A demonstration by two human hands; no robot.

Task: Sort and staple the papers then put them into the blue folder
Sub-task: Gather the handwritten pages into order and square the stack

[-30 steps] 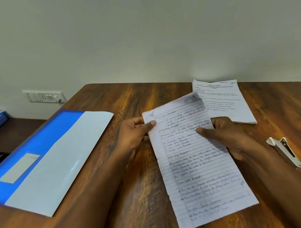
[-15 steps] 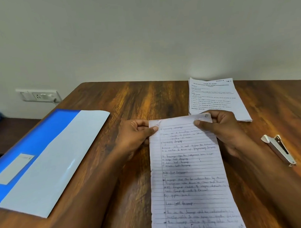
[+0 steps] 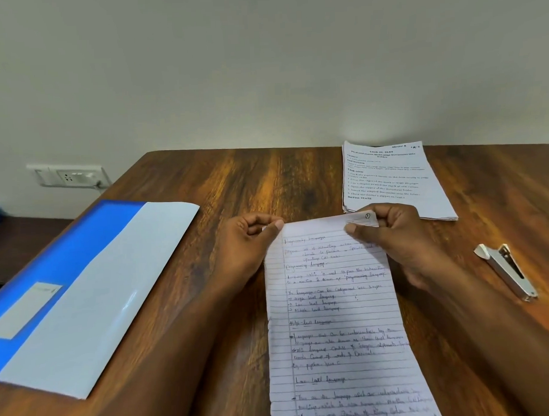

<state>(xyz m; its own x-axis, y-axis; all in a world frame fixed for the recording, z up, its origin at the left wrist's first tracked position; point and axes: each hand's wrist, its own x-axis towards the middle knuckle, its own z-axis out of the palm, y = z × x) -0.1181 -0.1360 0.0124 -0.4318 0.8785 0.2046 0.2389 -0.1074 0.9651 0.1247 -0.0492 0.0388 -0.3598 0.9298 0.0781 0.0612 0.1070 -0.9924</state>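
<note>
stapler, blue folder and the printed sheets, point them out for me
stapler (image 3: 507, 274), head view, on the middle of its metal body
blue folder (image 3: 81, 245), head view, on the bare blue part of its cover
printed sheets (image 3: 387, 179), head view, on the text of the top page

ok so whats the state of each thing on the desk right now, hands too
left hand: pinching the top left corner of the handwritten lined paper
right hand: pinching its top right corner
handwritten lined paper: held at the top by both hands, unstapled as far as shows
blue plastic folder: flat on the brown wooden desk, closed
printed white paper stack: lying flat, untouched
white metal stapler: lying idle to the right, untouched
</note>
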